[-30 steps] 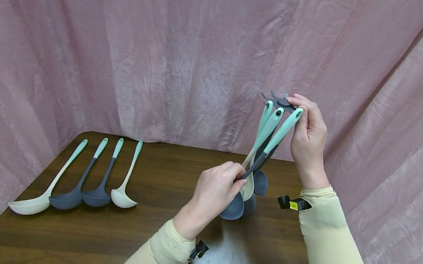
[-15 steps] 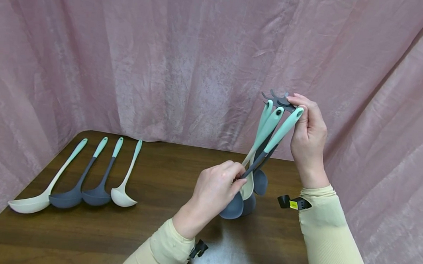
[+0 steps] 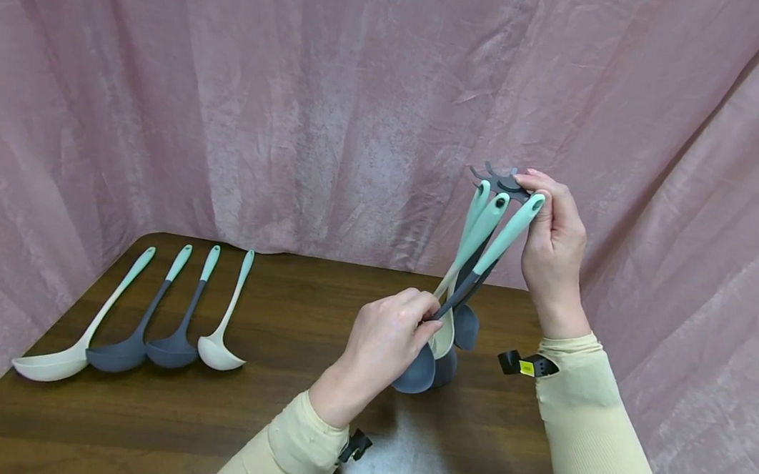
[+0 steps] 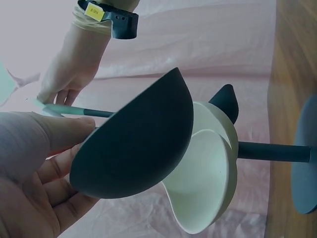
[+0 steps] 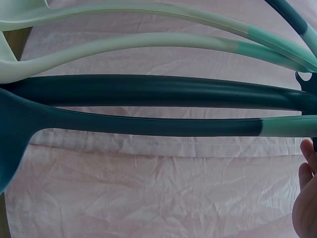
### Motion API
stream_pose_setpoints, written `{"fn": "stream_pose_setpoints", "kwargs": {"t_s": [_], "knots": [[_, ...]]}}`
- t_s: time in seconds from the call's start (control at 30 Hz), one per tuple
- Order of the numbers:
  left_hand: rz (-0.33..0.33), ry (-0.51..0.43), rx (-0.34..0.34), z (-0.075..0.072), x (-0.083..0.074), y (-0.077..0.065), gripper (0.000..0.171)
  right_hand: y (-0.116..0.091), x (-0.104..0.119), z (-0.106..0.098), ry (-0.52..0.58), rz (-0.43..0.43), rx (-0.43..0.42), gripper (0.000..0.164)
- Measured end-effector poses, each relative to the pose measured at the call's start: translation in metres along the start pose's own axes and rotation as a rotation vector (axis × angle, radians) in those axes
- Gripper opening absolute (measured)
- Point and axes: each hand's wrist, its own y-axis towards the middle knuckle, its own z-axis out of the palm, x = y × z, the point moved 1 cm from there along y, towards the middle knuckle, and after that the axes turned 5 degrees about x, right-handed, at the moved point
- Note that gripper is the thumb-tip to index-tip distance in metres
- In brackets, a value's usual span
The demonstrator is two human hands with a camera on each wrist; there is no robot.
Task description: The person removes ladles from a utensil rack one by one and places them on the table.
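Note:
A dark utensil stand has a hooked top [image 3: 506,187], a thick post [image 5: 163,92] and a round base [image 4: 303,173]. Mint-handled ladles hang round it, among them a white ladle [image 4: 198,173]. My left hand [image 3: 387,338] pinches the lower stem of a dark grey ladle [image 3: 456,298], just above its bowl, which fills the middle of the left wrist view. At the stand's top, my right hand [image 3: 556,239] grips with a finger over the hooks and its thumb against this ladle's handle end. Whether the handle's hole sits on a hook is hidden.
On the wooden table [image 3: 293,404] at left, two white ladles [image 3: 221,354] and two grey ladles [image 3: 172,353] lie in a row, handles pointing away. A pink curtain [image 3: 360,121] encloses the back and sides. Another grey bowl [image 3: 465,327] hangs behind the stand.

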Motion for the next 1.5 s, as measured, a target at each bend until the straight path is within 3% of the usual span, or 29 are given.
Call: {"fn": "stream_pose_setpoints", "kwargs": {"t_s": [0.37,0.77,1.13,1.2,1.37,1.5], "knots": [[0.010,-0.005,0.000,-0.003,0.001,0.000,0.020,-0.002,-0.024,-0.002,-0.010,0.016,-0.009,0.026],[0.032,-0.004,-0.027,-0.015,-0.003,-0.001,0.019,0.001,0.008,0.000,0.019,0.027,-0.018,0.027],[0.020,-0.021,-0.037,-0.024,0.000,-0.005,0.015,0.000,0.014,0.000,0.031,-0.010,-0.009,0.069],[0.017,-0.018,-0.043,-0.028,0.002,-0.005,0.016,0.000,0.006,0.000,0.034,-0.021,-0.012,0.076],[0.002,-0.007,-0.051,-0.041,0.008,-0.006,0.017,-0.003,-0.022,0.000,0.019,-0.008,-0.009,0.080],[-0.010,0.005,-0.059,-0.050,0.013,-0.010,0.017,-0.005,-0.027,-0.001,0.007,-0.005,-0.003,0.077]]}}
